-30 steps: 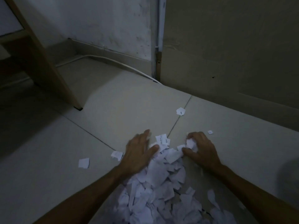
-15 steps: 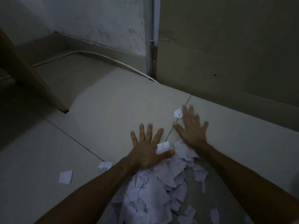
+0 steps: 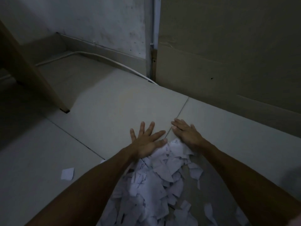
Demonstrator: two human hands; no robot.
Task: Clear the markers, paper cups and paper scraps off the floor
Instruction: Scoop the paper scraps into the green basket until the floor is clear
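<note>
Head view: both hands, left (image 3: 146, 142) and right (image 3: 187, 134), lie flat and open, gripping nothing, at the far end of the scraps (image 3: 156, 180), whose pile runs back from them along the floor (image 3: 114, 111) toward the person.

**A dim corner of a plain indoor room**

A bare indoor room, possibly in a home, is suggested by large pale floor tiles (image 3: 123, 101), a scuffed white plastered wall (image 3: 97, 22) with a skirting, a white cable (image 3: 101, 57) run along it, and a slanted wooden furniture leg (image 3: 37, 79). A brown cardboard sheet (image 3: 228, 54) is leaned upright at the right.
</note>
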